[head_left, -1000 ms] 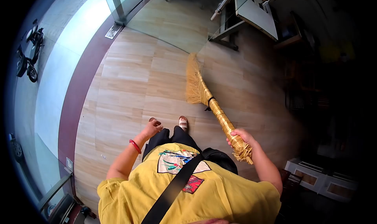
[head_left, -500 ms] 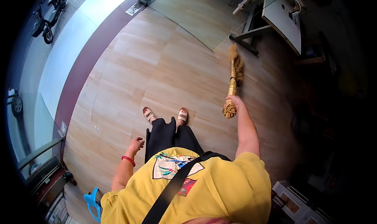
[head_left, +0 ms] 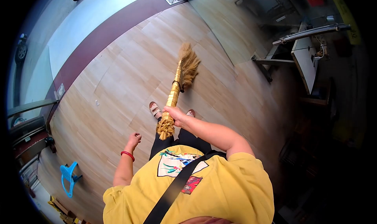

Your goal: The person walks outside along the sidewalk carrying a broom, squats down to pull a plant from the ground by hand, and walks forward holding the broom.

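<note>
A straw broom (head_left: 175,82) with a golden wrapped handle slants across in front of my body, its frayed bristles pointing away from me over the wood-look floor (head_left: 129,74). My right hand (head_left: 173,114) is wrapped round the handle near its bound end, just above my feet. Beside my left thigh hangs my left hand (head_left: 134,138), with a red bangle (head_left: 127,156) at the wrist. Its fingers are curled in, and whatever they may hold is too small to make out.
A blue plastic chair (head_left: 68,177) stands at the lower left. Glass doors with metal handles (head_left: 312,33) are at the upper right, near a white-topped table (head_left: 305,65). A small white scrap (head_left: 97,102) lies on the floor. My sandalled foot (head_left: 155,109) is ahead.
The broom and my right hand have swung left across my body. My view has turned, so the doorway and table sit farther right. More of the blue chair shows.
</note>
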Motion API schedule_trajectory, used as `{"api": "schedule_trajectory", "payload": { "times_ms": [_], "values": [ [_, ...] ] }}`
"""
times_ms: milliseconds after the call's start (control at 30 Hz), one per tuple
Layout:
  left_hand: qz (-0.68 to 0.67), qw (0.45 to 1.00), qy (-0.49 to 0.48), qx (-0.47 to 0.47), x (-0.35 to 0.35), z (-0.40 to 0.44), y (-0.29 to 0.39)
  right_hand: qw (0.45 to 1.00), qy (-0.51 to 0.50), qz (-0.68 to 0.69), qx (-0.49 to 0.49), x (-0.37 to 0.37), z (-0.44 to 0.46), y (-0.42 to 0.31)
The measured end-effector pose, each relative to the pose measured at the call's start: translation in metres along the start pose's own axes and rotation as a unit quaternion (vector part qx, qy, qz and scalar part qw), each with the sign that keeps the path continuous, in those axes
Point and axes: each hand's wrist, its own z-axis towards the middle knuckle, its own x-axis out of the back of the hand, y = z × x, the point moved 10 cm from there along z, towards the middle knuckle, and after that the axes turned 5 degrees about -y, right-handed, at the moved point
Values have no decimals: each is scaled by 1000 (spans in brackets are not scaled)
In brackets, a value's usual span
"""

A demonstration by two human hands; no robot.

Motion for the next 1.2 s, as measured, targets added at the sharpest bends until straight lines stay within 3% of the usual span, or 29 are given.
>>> {"api": "schedule_trajectory", "payload": {
  "times_ms": [100,200,300,400,467,600,733,900,1000,1200],
  "values": [
    [-61,998,19,11,19,-9,-10,993,-105,42,-38,-49,16,-13],
    [-93,994,43,-22,50,-13,-9,994,-110,1,2,-53,15,-60],
    [-135,989,56,-23,60,-18,-25,997,-79,-12,14,-25,-9,-85],
    [-167,984,63,18,68,-24,-56,988,-74,-137,14,-9,-13,-93],
    [-156,985,49,51,73,-35,-73,980,24,-191,50,-1,-10,-110],
    [-211,974,54,65,75,-43,-94,995,-6,-71,-64,-1,66,-124],
    [-253,959,95,80,86,-41,-116,997,28,-55,-41,-58,138,-99],
    [-250,958,88,106,93,-44,-92,995,-86,-41,-43,-198,176,-84],
    [-242,958,113,103,107,-28,-65,975,-201,-65,-67,-265,168,-131],
    [-308,932,176,69,141,-16,24,964,-241,-90,-74,-272,201,-249]
  ]
}}
